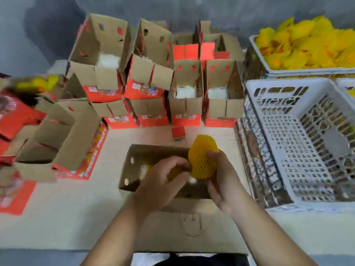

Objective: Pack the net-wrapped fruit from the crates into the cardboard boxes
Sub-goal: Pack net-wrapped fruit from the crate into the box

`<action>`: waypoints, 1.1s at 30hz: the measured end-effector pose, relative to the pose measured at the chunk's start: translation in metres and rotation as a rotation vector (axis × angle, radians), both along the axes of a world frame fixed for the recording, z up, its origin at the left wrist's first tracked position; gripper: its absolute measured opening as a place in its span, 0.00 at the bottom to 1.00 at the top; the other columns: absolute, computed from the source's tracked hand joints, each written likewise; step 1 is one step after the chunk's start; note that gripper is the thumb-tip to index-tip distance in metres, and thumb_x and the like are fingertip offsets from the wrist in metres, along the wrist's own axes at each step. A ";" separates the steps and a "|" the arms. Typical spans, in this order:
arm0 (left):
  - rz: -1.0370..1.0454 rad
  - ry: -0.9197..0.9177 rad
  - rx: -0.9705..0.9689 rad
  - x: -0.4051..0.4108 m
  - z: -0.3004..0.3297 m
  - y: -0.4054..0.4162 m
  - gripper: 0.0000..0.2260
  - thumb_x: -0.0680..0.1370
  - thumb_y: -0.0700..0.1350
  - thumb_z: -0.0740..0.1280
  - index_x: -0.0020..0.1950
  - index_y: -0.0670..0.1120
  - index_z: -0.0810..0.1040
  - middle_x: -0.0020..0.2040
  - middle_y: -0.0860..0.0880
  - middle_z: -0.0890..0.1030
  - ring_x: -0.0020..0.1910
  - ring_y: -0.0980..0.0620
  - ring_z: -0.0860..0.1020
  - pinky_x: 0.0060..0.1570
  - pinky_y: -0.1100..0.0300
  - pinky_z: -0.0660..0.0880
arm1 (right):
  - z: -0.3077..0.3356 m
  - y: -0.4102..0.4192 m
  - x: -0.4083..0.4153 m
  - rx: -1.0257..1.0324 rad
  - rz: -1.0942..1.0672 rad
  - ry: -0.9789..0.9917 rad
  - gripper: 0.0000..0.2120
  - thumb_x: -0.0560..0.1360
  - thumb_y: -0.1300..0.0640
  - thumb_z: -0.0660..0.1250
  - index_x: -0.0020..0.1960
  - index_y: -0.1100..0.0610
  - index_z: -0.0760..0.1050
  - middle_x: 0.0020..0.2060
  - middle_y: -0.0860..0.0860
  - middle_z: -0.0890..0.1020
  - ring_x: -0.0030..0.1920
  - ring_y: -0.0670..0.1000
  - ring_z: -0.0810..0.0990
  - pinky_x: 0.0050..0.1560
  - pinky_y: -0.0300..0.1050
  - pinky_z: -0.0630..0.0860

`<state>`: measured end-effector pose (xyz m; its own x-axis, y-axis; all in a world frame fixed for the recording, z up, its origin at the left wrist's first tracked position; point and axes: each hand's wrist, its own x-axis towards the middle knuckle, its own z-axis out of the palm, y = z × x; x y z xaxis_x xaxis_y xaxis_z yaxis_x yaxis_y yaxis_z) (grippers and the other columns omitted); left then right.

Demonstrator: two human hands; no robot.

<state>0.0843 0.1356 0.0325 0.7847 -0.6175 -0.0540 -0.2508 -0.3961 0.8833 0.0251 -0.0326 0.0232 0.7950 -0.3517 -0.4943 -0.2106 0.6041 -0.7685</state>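
An open cardboard box (134, 167) lies on the table right in front of me. Over its right half I hold a fruit in yellow foam net (202, 158), gripped by my right hand (221, 181) from the right side. My left hand (163, 181) is inside the box, fingers curled around a second yellow netted fruit (175, 172) that is mostly hidden. A white crate (299, 54) at the far right is heaped with more yellow netted fruit (307, 41). The nearer white crate (288, 131) looks almost empty.
Several open brown-and-red boxes (186, 89) stand in rows behind the near box, some with white padding inside. More boxes (63, 139) lie tipped at the left. A small red cardboard piece (178, 132) lies on the table.
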 end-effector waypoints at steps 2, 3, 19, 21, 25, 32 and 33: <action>0.073 -0.067 0.141 0.026 -0.011 0.026 0.07 0.81 0.54 0.65 0.57 0.61 0.79 0.53 0.65 0.81 0.55 0.65 0.78 0.51 0.73 0.74 | -0.013 0.019 0.017 -0.268 0.054 0.135 0.20 0.72 0.46 0.71 0.61 0.52 0.77 0.50 0.57 0.85 0.48 0.52 0.86 0.44 0.50 0.83; 0.120 -0.127 0.244 0.038 -0.019 0.037 0.07 0.82 0.52 0.65 0.58 0.61 0.78 0.53 0.66 0.81 0.54 0.66 0.78 0.53 0.72 0.74 | -0.019 0.027 0.024 -0.393 0.106 0.229 0.18 0.72 0.45 0.71 0.60 0.50 0.77 0.48 0.53 0.85 0.46 0.52 0.86 0.45 0.50 0.83; 0.050 -0.249 0.595 0.065 -0.065 0.053 0.09 0.80 0.55 0.60 0.54 0.57 0.80 0.44 0.55 0.84 0.40 0.52 0.81 0.37 0.59 0.79 | -0.105 0.032 0.072 -1.055 0.837 1.033 0.32 0.82 0.57 0.61 0.80 0.60 0.50 0.76 0.63 0.58 0.75 0.65 0.61 0.72 0.59 0.63; 0.056 -0.234 0.593 0.065 -0.063 0.053 0.10 0.81 0.55 0.60 0.55 0.57 0.80 0.45 0.55 0.84 0.41 0.53 0.81 0.38 0.59 0.79 | -0.090 0.037 0.069 -1.137 0.826 0.954 0.27 0.81 0.48 0.61 0.75 0.57 0.61 0.72 0.58 0.59 0.70 0.66 0.66 0.68 0.61 0.67; 0.037 -0.171 0.587 0.064 -0.062 0.053 0.11 0.81 0.55 0.61 0.61 0.59 0.79 0.54 0.59 0.84 0.48 0.53 0.82 0.45 0.58 0.79 | -0.056 0.041 0.046 -1.231 0.713 0.710 0.23 0.80 0.45 0.63 0.70 0.53 0.62 0.68 0.53 0.58 0.62 0.62 0.76 0.65 0.59 0.74; 0.029 -0.013 0.125 0.030 -0.041 -0.017 0.08 0.82 0.47 0.66 0.57 0.57 0.82 0.53 0.62 0.83 0.53 0.63 0.80 0.55 0.61 0.77 | -0.003 0.014 -0.003 -1.236 0.407 0.178 0.17 0.80 0.58 0.64 0.68 0.52 0.75 0.62 0.49 0.78 0.60 0.50 0.78 0.63 0.48 0.75; 0.007 -0.017 0.075 0.021 -0.038 -0.035 0.08 0.82 0.46 0.66 0.57 0.57 0.82 0.52 0.62 0.83 0.53 0.63 0.80 0.54 0.63 0.77 | 0.000 0.002 -0.007 -1.227 0.352 0.130 0.16 0.80 0.60 0.65 0.67 0.53 0.76 0.60 0.49 0.79 0.60 0.49 0.78 0.63 0.48 0.76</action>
